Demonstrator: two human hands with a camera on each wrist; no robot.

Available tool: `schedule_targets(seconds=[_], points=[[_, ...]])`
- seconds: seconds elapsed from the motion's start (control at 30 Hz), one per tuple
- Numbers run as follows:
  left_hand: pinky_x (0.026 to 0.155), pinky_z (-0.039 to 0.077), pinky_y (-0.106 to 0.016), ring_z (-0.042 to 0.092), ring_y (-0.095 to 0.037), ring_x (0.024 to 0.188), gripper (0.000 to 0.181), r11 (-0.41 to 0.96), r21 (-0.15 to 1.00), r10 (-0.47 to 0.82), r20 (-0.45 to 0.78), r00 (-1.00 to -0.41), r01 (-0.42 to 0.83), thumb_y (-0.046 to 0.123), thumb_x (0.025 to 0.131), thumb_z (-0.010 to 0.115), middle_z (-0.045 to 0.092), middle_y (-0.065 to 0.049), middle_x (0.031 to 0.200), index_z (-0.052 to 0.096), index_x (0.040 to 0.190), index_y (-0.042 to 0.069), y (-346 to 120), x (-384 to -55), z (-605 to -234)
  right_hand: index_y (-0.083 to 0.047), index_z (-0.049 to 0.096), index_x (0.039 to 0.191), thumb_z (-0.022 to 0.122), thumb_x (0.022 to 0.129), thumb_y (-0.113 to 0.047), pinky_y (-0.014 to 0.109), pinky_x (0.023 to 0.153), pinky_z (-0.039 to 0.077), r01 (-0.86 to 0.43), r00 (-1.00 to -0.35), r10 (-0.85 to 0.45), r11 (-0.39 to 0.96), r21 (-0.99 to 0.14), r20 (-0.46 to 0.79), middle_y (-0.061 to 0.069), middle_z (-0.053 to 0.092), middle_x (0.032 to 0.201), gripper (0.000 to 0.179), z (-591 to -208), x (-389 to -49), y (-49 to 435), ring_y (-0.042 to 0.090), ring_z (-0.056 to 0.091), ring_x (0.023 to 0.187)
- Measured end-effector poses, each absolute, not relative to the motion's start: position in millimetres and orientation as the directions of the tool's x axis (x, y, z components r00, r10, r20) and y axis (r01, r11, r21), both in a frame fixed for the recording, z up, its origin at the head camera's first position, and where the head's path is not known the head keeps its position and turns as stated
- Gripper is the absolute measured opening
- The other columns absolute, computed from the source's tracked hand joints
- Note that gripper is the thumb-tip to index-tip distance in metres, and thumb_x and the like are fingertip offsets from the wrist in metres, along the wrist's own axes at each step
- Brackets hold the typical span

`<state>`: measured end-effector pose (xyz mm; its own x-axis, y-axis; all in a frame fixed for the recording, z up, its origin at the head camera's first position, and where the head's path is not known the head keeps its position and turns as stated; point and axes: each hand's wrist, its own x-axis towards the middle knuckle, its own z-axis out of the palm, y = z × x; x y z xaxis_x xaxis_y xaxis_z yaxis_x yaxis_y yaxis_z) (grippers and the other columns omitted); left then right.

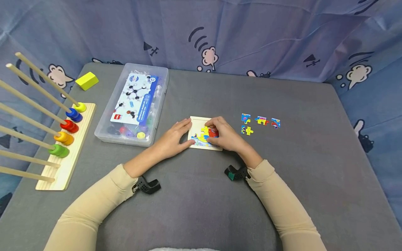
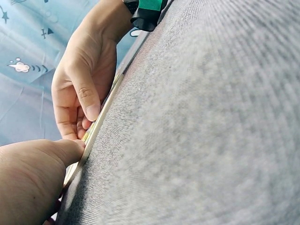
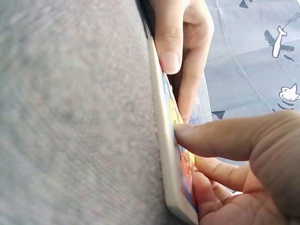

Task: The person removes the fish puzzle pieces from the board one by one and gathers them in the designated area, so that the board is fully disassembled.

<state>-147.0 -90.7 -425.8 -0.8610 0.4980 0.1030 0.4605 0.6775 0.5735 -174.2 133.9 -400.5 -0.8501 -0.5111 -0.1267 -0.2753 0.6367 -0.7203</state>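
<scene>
A small wooden jigsaw board (image 1: 196, 121) lies between the hands, with a yellow, red and blue picture partly filling its frame. The left hand (image 1: 172, 141) rests along the board's left side, its fingers extended and its thumb on the near corner. Over the board's right part, the right hand (image 1: 226, 135) has its fingers bent, with thumb and fingertips on a red puzzle piece (image 1: 213, 133). The right wrist view shows the right thumb (image 3: 190, 135) touching the picture; the fingers partly hide the piece. Several loose puzzle pieces (image 1: 246, 118) lie right of the board.
A clear plastic case (image 1: 161, 101) with a molecular model kit label stands behind the left forearm. Farther left is a wooden peg stand (image 1: 67, 167) with coloured rings on tilted-looking rods. A yellow block (image 1: 87, 81) lies at the far left corner, and a patterned curtain (image 1: 251, 35) hangs behind.
</scene>
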Motion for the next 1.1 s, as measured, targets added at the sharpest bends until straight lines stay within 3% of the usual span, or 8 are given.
schedule_targets(seconds=[0.27,0.57,0.8,1.1], points=[[0.119,0.022,-0.042,0.031,-0.030,0.141,0.066,0.676,0.576,0.496,0.105,-0.862,0.460,0.031,0.091,0.063,0.035,-0.017,0.151,0.039,0.142,-0.004,-91.1,-147.5,-426.6,0.003,0.050,0.122,0.071,0.078,0.001,0.040,0.097,0.043,-0.254,-0.854,-0.511,0.573,-0.779,-0.098,0.017,0.049,0.118,0.048,-402.6,-174.9,134.8,0.029,0.050,0.105],[0.118,0.023,-0.043,0.032,-0.031,0.140,0.066,0.671,0.578,0.496,0.115,-0.861,0.464,0.031,0.091,0.064,0.036,-0.018,0.150,0.040,0.141,-0.005,-90.9,-147.2,-426.0,-0.002,0.056,0.118,0.070,0.079,-0.001,0.035,0.090,0.044,-0.272,-0.864,-0.498,0.581,-0.767,-0.071,0.010,0.057,0.104,0.042,-405.9,-174.1,136.7,0.024,0.050,0.098],[0.118,0.023,-0.043,0.032,-0.032,0.139,0.066,0.675,0.573,0.494,0.119,-0.861,0.466,0.030,0.090,0.064,0.037,-0.019,0.149,0.040,0.141,-0.006,-90.4,-146.5,-425.8,0.000,0.057,0.120,0.069,0.081,0.000,0.037,0.091,0.047,-0.246,-0.879,-0.472,0.568,-0.785,-0.066,0.013,0.058,0.110,0.041,-406.4,-174.7,137.0,0.024,0.054,0.101],[0.118,0.023,-0.042,0.032,-0.032,0.140,0.067,0.680,0.575,0.492,0.103,-0.864,0.456,0.031,0.091,0.064,0.035,-0.018,0.150,0.039,0.142,-0.004,-90.4,-146.0,-424.8,0.002,0.057,0.122,0.069,0.084,-0.002,0.035,0.083,0.049,-0.233,-0.883,-0.467,0.531,-0.815,-0.052,0.016,0.058,0.107,0.040,-406.1,-177.6,141.0,0.025,0.056,0.093]])
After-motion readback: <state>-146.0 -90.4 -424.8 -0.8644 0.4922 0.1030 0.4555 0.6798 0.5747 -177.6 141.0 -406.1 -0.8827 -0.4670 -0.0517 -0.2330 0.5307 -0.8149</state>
